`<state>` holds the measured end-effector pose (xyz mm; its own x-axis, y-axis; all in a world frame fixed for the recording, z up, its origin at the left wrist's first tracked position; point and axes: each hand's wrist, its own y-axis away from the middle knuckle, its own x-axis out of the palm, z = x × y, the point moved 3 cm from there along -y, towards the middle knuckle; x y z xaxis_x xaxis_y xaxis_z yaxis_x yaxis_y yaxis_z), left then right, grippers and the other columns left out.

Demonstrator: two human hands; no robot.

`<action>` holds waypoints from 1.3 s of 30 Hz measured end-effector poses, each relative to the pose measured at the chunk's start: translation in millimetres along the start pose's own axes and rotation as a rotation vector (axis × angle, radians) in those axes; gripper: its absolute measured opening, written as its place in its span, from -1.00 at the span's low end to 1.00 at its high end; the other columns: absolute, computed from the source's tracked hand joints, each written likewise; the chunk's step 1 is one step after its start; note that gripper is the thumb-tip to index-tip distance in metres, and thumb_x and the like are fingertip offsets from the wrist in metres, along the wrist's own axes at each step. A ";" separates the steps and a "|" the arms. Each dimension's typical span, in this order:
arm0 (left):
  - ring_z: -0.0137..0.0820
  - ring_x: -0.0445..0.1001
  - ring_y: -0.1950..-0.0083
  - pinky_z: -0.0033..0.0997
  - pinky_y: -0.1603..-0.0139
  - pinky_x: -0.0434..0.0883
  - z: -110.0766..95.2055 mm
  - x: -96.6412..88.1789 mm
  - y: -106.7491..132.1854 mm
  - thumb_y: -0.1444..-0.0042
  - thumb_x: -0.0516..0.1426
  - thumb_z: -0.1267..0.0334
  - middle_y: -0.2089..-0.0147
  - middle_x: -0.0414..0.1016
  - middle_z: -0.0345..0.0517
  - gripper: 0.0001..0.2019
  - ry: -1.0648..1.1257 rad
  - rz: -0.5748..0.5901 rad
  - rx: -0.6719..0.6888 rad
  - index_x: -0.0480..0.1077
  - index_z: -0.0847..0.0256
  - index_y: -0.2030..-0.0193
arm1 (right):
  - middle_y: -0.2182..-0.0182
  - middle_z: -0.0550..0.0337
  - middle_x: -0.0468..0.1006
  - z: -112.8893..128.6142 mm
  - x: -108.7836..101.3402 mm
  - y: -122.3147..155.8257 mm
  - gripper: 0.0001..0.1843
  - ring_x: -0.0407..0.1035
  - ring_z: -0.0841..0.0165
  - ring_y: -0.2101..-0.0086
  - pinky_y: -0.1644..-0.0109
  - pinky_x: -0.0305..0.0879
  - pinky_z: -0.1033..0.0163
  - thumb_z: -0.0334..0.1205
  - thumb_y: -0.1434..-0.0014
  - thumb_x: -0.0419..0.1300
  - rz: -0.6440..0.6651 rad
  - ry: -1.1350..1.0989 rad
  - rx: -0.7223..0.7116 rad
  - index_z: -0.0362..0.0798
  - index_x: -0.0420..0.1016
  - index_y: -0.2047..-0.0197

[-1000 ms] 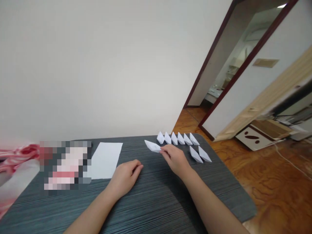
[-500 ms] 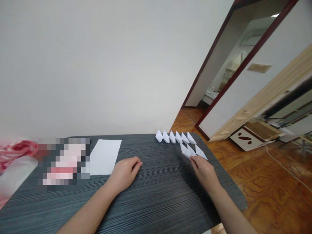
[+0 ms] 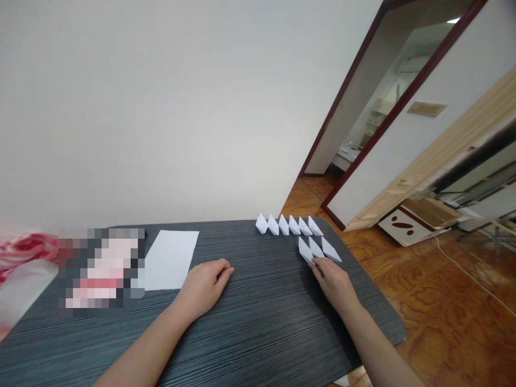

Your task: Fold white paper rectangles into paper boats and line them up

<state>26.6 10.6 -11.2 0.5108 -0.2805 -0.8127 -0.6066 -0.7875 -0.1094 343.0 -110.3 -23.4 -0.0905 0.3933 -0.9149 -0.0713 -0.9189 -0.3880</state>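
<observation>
My right hand (image 3: 332, 285) sits at the far right of the dark grey wood-grain table (image 3: 250, 333), its fingertips pinching the near end of a white folded paper boat (image 3: 306, 250). That boat is the leftmost of a short row of 3, beside a second boat (image 3: 316, 248) and a third (image 3: 331, 250). Behind them stands a longer row of several paper boats (image 3: 285, 225). My left hand (image 3: 203, 287) rests curled and empty on the table, just right of a flat white paper sheet (image 3: 170, 260).
A pixelated patch (image 3: 100, 271) hides something on the table's left part. Pink-red cloth (image 3: 24, 250) lies beyond the left edge. The table's right edge meets an orange-brown wood floor (image 3: 443, 301). A wall stands behind the table, and a doorway (image 3: 374, 91) is at the right.
My right hand has carried a paper boat rightward from beside the long row into the short front row, which has grown from 2 boats to 3. My left hand has barely moved.
</observation>
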 end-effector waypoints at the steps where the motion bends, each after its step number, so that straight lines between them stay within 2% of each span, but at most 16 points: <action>1: -0.33 0.42 0.32 -0.42 0.32 0.21 0.1 -0.1 -0.1 -0.22 -0.11 0.15 0.38 0.47 -0.19 -0.72 0.001 0.000 0.002 0.37 0.12 0.34 | 0.27 0.02 0.51 -0.4 0.5 -0.1 -0.77 0.43 0.25 0.25 0.15 0.36 0.18 -0.20 -0.26 -0.01 -0.008 -0.004 -0.006 -0.09 0.42 0.15; 9: -0.35 0.42 0.32 -0.42 0.29 0.25 1.3 0.5 2.1 -0.23 -0.12 0.15 0.37 0.47 -0.17 -0.72 0.019 -0.020 0.023 0.37 0.13 0.32 | 0.24 0.00 0.51 0.1 -1.0 1.2 -0.70 0.44 0.21 0.26 0.21 0.38 0.15 -0.08 -0.22 0.03 -0.051 -0.015 -0.013 -0.07 0.39 0.09; 12: -0.35 0.42 0.29 -0.40 0.25 0.29 3.0 -3.2 3.3 -0.23 -0.13 0.16 0.32 0.48 -0.15 -0.72 0.004 -0.075 0.033 0.36 0.13 0.27 | 0.31 0.02 0.50 3.7 -10.3 1.8 -0.66 0.42 0.21 0.31 0.22 0.36 0.16 -0.04 -0.20 0.05 -0.088 0.038 0.066 -0.09 0.39 0.08; 14: -0.32 0.42 0.24 -0.37 0.19 0.30 5.6 -9.8 3.6 -0.23 -0.13 0.17 0.25 0.48 -0.12 -0.74 -0.059 -0.151 0.026 0.36 0.14 0.22 | 0.32 0.01 0.49 11.5 -17.9 0.6 -0.66 0.41 0.23 0.32 0.26 0.35 0.19 -0.06 -0.22 0.02 -0.118 0.060 0.074 -0.11 0.38 0.07; 16: -0.27 0.40 0.15 -0.31 0.09 0.29 9.3 -19.1 3.5 -0.22 -0.12 0.19 0.20 0.47 -0.06 -0.74 -0.176 -0.256 -0.006 0.35 0.16 0.18 | 0.32 0.00 0.48 26.5 -23.0 -3.5 -0.68 0.40 0.23 0.31 0.26 0.34 0.21 -0.09 -0.23 0.00 -0.096 0.039 -0.005 -0.12 0.40 0.09; 18: -0.20 0.36 0.05 -0.22 -0.01 0.24 14.1 -28.5 3.4 -0.21 -0.10 0.19 0.13 0.45 0.03 -0.74 -0.314 -0.358 -0.071 0.35 0.20 0.14 | 0.31 0.01 0.48 47.5 -23.4 -10.6 -0.71 0.40 0.23 0.28 0.23 0.34 0.20 -0.13 -0.24 0.00 0.002 -0.023 -0.121 -0.11 0.41 0.10; 20: -0.12 0.29 -0.05 -0.15 -0.06 0.21 19.4 -33.9 3.4 -0.19 -0.08 0.17 0.01 0.39 0.12 -0.70 -0.435 -0.408 -0.139 0.34 0.24 0.07 | 0.25 -0.01 0.49 72.1 -21.2 -20.3 -0.73 0.38 0.23 0.22 0.15 0.33 0.16 -0.18 -0.23 0.02 0.087 -0.103 -0.231 -0.10 0.41 0.08; 22: -0.01 0.16 -0.17 -0.05 -0.08 0.16 25.7 -34.9 3.9 -0.17 -0.06 0.13 -0.13 0.28 0.23 -0.64 -0.542 -0.423 -0.231 0.32 0.31 0.01 | 0.15 -0.02 0.48 97.5 -15.8 -31.9 -0.72 0.35 0.21 0.13 0.05 0.30 0.10 -0.20 -0.22 0.05 0.183 -0.175 -0.332 -0.10 0.40 0.03; 24: 0.07 0.06 -0.23 0.03 -0.10 0.12 32.4 -32.5 4.9 -0.16 -0.05 0.10 -0.19 0.19 0.32 -0.57 -0.618 -0.409 -0.320 0.29 0.39 -0.03 | 0.00 -0.03 0.42 120.9 -8.4 -44.4 -0.60 0.28 0.17 0.00 -0.06 0.23 0.04 -0.14 -0.19 0.10 0.264 -0.222 -0.417 -0.09 0.33 -0.08; 26: 0.10 0.07 -0.22 0.08 -0.09 0.09 38.8 -28.9 5.6 -0.15 -0.05 0.09 -0.19 0.17 0.39 -0.53 -0.653 -0.371 -0.388 0.28 0.46 -0.05 | -0.14 -0.07 0.28 140.3 -0.4 -57.2 -0.45 0.14 0.13 -0.13 -0.16 0.12 -0.01 -0.08 -0.16 0.13 0.306 -0.251 -0.471 -0.11 0.24 -0.17; 29: 0.06 0.14 -0.18 0.06 -0.05 0.14 45.9 -25.6 6.0 -0.17 -0.08 0.12 -0.16 0.23 0.37 -0.56 -0.651 -0.312 -0.429 0.30 0.43 -0.02 | -0.23 -0.08 0.13 160.2 13.0 -73.9 -0.36 -0.04 0.14 -0.22 -0.23 -0.01 -0.02 -0.02 -0.16 0.11 0.342 -0.289 -0.496 -0.13 0.16 -0.23; 33: 0.02 0.17 -0.15 0.02 -0.03 0.17 50.9 -26.5 5.9 -0.17 -0.08 0.19 -0.16 0.23 0.34 -0.64 -0.621 -0.302 -0.417 0.36 0.39 0.06 | -0.26 -0.07 0.04 170.0 34.6 -84.6 -0.33 -0.14 0.13 -0.25 -0.25 -0.06 -0.08 0.00 -0.17 0.08 0.369 -0.297 -0.485 -0.11 0.07 -0.27; 35: 0.01 0.19 -0.13 0.01 -0.01 0.18 52.4 -27.6 5.4 -0.16 -0.07 0.21 -0.13 0.26 0.33 -0.67 -0.611 -0.310 -0.400 0.38 0.38 0.09 | -0.26 -0.06 0.04 169.0 45.1 -84.8 -0.36 -0.15 0.13 -0.25 -0.26 -0.09 -0.10 0.00 -0.19 0.07 0.366 -0.295 -0.481 -0.09 0.10 -0.26; 39: -0.06 0.30 -0.02 -0.09 0.02 0.22 54.7 -29.5 3.4 -0.16 -0.07 0.24 0.03 0.38 0.30 -0.71 -0.612 -0.285 -0.407 0.39 0.38 0.20 | -0.26 -0.05 0.04 163.2 57.1 -82.9 -0.42 -0.16 0.14 -0.26 -0.27 -0.12 -0.10 -0.03 -0.22 0.04 0.358 -0.310 -0.499 -0.09 0.13 -0.25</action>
<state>-23.9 46.3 -18.9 0.1147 0.2218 -0.9683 -0.1710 -0.9558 -0.2392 181.6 -6.8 -25.3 -0.3085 -0.0151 -0.9511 0.4752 -0.8686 -0.1403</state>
